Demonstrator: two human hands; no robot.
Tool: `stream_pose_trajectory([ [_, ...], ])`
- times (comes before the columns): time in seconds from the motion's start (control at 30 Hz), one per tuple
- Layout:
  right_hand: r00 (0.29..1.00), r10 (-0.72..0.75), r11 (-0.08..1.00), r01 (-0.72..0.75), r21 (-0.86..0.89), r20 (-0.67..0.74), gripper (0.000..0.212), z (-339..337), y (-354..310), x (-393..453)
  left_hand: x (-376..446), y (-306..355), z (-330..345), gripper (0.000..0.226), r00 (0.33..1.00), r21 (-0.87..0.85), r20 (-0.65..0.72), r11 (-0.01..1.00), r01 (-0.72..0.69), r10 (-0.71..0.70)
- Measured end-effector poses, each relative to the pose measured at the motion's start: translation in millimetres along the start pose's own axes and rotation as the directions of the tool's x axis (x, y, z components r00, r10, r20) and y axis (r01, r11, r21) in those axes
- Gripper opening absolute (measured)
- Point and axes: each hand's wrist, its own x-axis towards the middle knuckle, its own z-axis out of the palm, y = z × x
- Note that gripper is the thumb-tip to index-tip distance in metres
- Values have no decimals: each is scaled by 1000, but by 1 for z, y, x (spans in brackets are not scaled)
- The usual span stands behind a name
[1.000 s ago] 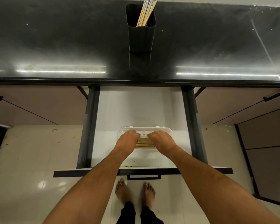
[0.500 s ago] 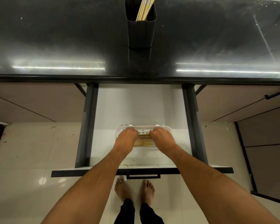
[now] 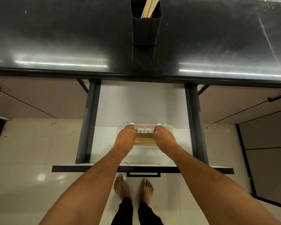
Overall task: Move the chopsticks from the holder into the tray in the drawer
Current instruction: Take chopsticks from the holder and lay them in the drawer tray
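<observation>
A row of pale wooden chopsticks (image 3: pixel 143 140) lies flat and side by side, running left to right, in the white plastic tray (image 3: pixel 170 128) inside the open drawer (image 3: pixel 136 103). More chopsticks of the same pale wood (image 3: pixel 148 7) stand leaning to the right in the black holder (image 3: pixel 145 31) on the dark glossy table (image 3: pixel 55 38), well apart from the tray and straight behind it. Their upper ends carry faint printed marks, too small to read.

The left hand (image 3: pixel 126 137) and right hand (image 3: pixel 165 138) rest knuckles-up over the two ends of the row in the tray, fingers curled down; whether they grip the sticks or only press on them cannot be told. The tray's far rim shows a line of round holes between the hands.

The tray sits near the drawer's front, with bare white drawer floor behind it and narrower strips on either side up to the dark side rails. The black drawer front with its handle (image 3: pixel 143 174) hangs above two bare feet (image 3: pixel 133 189) on a pale tiled floor (image 3: pixel 31 151).
</observation>
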Motion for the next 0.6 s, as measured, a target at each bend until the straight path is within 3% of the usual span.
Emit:
stream_pose_trajectory([
  [0.1,996,8,997,-1,79,-85,27,-5,2,-7,-2,1,-5,33,999,-13,-43,1000,-20,19],
  [0.17,970,19,987,21,158,-243,20,-9,4,-13,-5,-1,-10,34,991,-23,-122,999,-48,45],
  [0.27,846,109,961,45,273,-522,11,-13,10,-20,-12,-4,-17,26,940,-85,-330,989,-121,87],
  [0.33,761,288,913,-36,405,-582,13,-16,14,-21,-15,-6,-22,23,892,-178,-451,978,-109,17],
  [0.4,673,544,775,-174,607,-501,13,-21,18,-20,-17,-6,-25,24,854,-358,-484,934,6,-190],
  [0.47,587,765,514,-312,799,-264,21,-22,22,-17,-16,-6,-26,26,786,-569,-402,801,188,-470],
  [0.53,525,851,262,-420,869,-3,38,-17,27,-16,-11,-9,-24,24,672,-737,-215,569,365,-709],
  [0.6,502,844,109,-503,857,187,43,-12,29,-17,-7,-14,-21,24,565,-808,17,321,493,-825],
])
